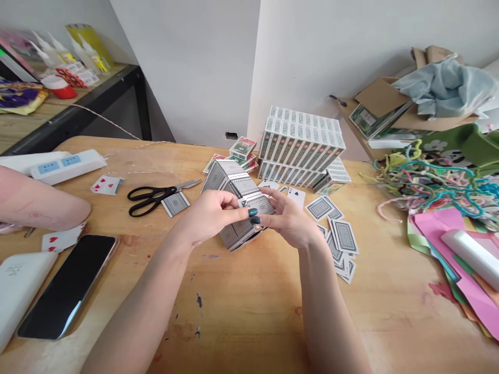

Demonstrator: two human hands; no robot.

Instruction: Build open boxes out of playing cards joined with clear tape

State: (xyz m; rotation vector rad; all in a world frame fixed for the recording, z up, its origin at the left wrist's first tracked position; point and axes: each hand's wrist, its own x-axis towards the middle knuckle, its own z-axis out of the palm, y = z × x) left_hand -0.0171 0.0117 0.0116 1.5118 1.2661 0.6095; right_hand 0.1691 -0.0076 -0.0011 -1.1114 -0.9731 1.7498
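Observation:
My left hand (212,213) and my right hand (291,218) both hold a box-like structure of grey-backed playing cards (244,186), tilted above the table. Its panels look folded and fitted together. Both thumbs meet on the near top part, their dark nails almost touching; the other fingers curl round the far side and are partly hidden. Loose face-down cards (346,237) lie scattered to the right of my right hand. Left of the structure are black-handled scissors (150,197) and a single face-down card (176,204).
Behind stand a stack of card boxes (300,148) and a few red and green packs (243,148). A phone (70,285), a power strip (68,165) and another person's arm (39,200) are at left. Yarn (440,187) and coloured paper (452,254) lie at right.

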